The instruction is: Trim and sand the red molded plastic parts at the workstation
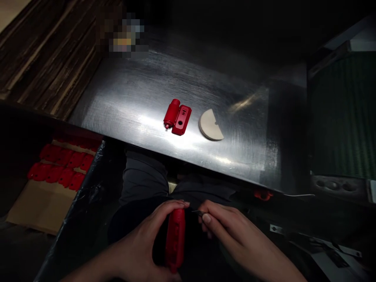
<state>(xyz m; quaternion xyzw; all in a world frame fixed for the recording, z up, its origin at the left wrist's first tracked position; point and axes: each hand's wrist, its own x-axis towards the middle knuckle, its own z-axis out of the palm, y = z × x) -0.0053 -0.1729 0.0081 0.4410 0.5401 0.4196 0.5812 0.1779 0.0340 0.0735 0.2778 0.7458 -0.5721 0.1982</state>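
My left hand (pixel 147 239) holds a red plastic casing (pixel 175 239) on edge above my lap, thumb and fingers at its two ends. Just right of it, my right hand (pixel 225 225) is closed in a pinch on a small thin pointed metal tool (pixel 197 212). The tip points toward the casing and is apart from it; most of the tool is hidden in the fingers. On the metal table lie a red cylindrical part (pixel 172 112) and a flat red plastic part (pixel 182 120), side by side. A cream half-round block (pixel 210 126) with a small notch sits right of them.
The brushed metal table (pixel 132 102) has its front edge just beyond my knees. At lower left, a box (pixel 44 205) holds several red parts on cardboard, beside dark plastic film (pixel 79 199). Worn brown boards (pixel 49 51) stand at upper left. Dark green equipment (pixel 346 117) is at right.
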